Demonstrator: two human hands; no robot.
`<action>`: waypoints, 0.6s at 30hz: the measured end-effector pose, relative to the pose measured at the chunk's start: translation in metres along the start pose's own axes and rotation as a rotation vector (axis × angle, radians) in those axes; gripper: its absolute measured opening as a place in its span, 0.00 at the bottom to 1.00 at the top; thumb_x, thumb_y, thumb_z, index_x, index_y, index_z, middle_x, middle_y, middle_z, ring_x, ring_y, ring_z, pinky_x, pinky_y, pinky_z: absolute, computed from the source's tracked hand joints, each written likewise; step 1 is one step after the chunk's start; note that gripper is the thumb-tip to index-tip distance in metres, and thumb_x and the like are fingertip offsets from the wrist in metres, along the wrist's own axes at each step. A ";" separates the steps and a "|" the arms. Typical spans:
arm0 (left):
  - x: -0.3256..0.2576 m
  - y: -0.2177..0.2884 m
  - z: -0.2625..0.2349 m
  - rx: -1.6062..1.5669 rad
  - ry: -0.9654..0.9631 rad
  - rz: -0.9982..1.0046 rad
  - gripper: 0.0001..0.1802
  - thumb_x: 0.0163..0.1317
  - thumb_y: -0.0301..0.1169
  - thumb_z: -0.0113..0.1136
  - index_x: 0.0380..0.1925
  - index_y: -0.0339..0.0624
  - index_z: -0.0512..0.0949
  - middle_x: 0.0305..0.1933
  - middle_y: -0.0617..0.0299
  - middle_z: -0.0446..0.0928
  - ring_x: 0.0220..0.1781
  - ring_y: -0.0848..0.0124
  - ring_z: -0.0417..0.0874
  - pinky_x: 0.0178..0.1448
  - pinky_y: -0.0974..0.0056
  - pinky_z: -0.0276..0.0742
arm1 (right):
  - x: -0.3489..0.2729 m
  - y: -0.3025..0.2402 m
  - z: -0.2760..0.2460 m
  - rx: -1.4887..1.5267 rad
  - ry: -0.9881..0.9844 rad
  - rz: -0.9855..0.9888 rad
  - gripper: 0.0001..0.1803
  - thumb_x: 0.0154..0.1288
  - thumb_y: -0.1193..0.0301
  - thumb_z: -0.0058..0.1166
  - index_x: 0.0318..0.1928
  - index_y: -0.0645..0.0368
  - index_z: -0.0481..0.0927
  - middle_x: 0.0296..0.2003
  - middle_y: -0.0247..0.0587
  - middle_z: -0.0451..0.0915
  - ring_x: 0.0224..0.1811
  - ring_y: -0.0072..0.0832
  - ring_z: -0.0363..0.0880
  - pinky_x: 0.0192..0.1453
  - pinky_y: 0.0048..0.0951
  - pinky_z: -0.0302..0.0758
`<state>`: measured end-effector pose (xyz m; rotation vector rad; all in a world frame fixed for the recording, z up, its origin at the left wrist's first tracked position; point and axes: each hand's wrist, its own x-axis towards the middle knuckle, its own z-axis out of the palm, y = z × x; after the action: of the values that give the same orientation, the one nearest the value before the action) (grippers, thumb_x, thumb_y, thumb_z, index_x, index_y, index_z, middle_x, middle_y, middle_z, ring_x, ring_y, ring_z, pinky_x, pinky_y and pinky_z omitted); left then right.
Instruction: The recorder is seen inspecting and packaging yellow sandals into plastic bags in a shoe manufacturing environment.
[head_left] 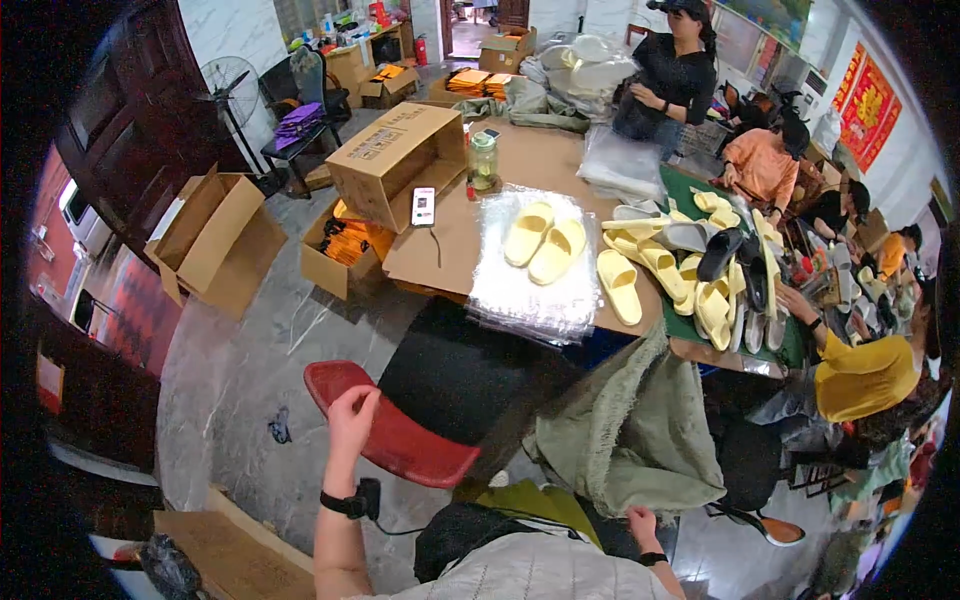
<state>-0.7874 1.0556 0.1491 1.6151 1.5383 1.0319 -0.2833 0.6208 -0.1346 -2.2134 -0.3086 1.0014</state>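
My left hand (pixel 352 412) is raised over the red chair piece (pixel 395 430), fingers curled together with nothing visible in them. Low on the right, my right hand (pixel 643 525) hangs with its fingers curled in, right by the lower edge of a grey-green sack cloth (pixel 640 430); I see nothing in it. On the table ahead, a pair of pale yellow slippers (pixel 556 252) lies on a stack of clear plastic bags (pixel 500 300). A single yellow slipper (pixel 619 287) lies just right of the stack. Farther right is a heap of yellow, grey and black slippers (pixel 712 265).
A cardboard box (pixel 395 150), a phone (pixel 424 207) and a jar (pixel 483 162) stand on the brown table (pixel 535 150). Open cartons (pixel 225 240) sit on the left floor. A standing person (pixel 672 80) is across the table; a person in yellow (pixel 865 380) works at right.
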 end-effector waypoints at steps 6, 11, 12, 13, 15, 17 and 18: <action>0.044 0.115 0.062 -0.533 -0.283 0.056 0.09 0.69 0.29 0.59 0.40 0.33 0.82 0.29 0.67 0.77 0.31 0.80 0.75 0.35 0.74 0.69 | 0.015 -0.025 0.016 -0.202 -0.270 -0.177 0.12 0.65 0.65 0.61 0.41 0.62 0.84 0.27 0.34 0.81 0.27 0.20 0.76 0.31 0.25 0.73; 0.047 0.151 0.078 -0.571 -0.213 0.191 0.09 0.70 0.30 0.58 0.43 0.36 0.82 0.32 0.67 0.80 0.33 0.81 0.77 0.39 0.74 0.70 | -0.003 -0.102 0.019 -0.248 -0.309 -0.190 0.14 0.65 0.66 0.61 0.45 0.63 0.84 0.32 0.35 0.84 0.33 0.22 0.79 0.40 0.28 0.77; 0.046 0.151 0.079 -0.556 -0.173 0.192 0.09 0.70 0.30 0.58 0.43 0.36 0.82 0.32 0.67 0.80 0.34 0.81 0.77 0.39 0.75 0.70 | -0.010 -0.107 0.014 -0.238 -0.322 -0.179 0.14 0.65 0.66 0.61 0.45 0.63 0.84 0.32 0.35 0.84 0.33 0.22 0.79 0.40 0.28 0.77; 0.047 0.148 0.084 -0.518 -0.183 0.178 0.10 0.70 0.31 0.59 0.44 0.36 0.82 0.33 0.66 0.81 0.34 0.81 0.78 0.40 0.74 0.72 | -0.012 -0.111 0.008 -0.188 -0.292 -0.201 0.14 0.64 0.66 0.62 0.45 0.63 0.84 0.32 0.35 0.84 0.32 0.22 0.79 0.40 0.27 0.76; 0.050 0.130 0.102 -0.398 -0.230 0.136 0.11 0.70 0.31 0.59 0.44 0.35 0.82 0.33 0.67 0.81 0.35 0.80 0.78 0.40 0.73 0.73 | -0.006 -0.101 0.001 -0.114 -0.214 -0.194 0.15 0.62 0.67 0.64 0.46 0.63 0.84 0.31 0.34 0.83 0.32 0.20 0.78 0.39 0.25 0.76; 0.047 0.096 0.125 -0.036 -0.272 0.288 0.14 0.67 0.34 0.62 0.46 0.36 0.82 0.35 0.62 0.83 0.35 0.71 0.82 0.42 0.67 0.77 | 0.001 -0.071 -0.011 -0.093 -0.166 -0.168 0.15 0.62 0.67 0.64 0.46 0.63 0.84 0.31 0.33 0.83 0.32 0.19 0.78 0.39 0.25 0.76; 0.043 0.082 0.128 0.343 -0.390 0.263 0.17 0.61 0.37 0.65 0.46 0.40 0.82 0.39 0.54 0.83 0.40 0.59 0.84 0.45 0.59 0.79 | 0.000 -0.055 -0.016 -0.093 -0.117 -0.142 0.15 0.62 0.67 0.65 0.46 0.62 0.84 0.31 0.33 0.83 0.32 0.19 0.78 0.39 0.25 0.76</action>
<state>-0.6367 1.0989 0.1661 2.1525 1.3065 0.5461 -0.2679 0.6536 -0.0902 -2.1843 -0.5678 1.0591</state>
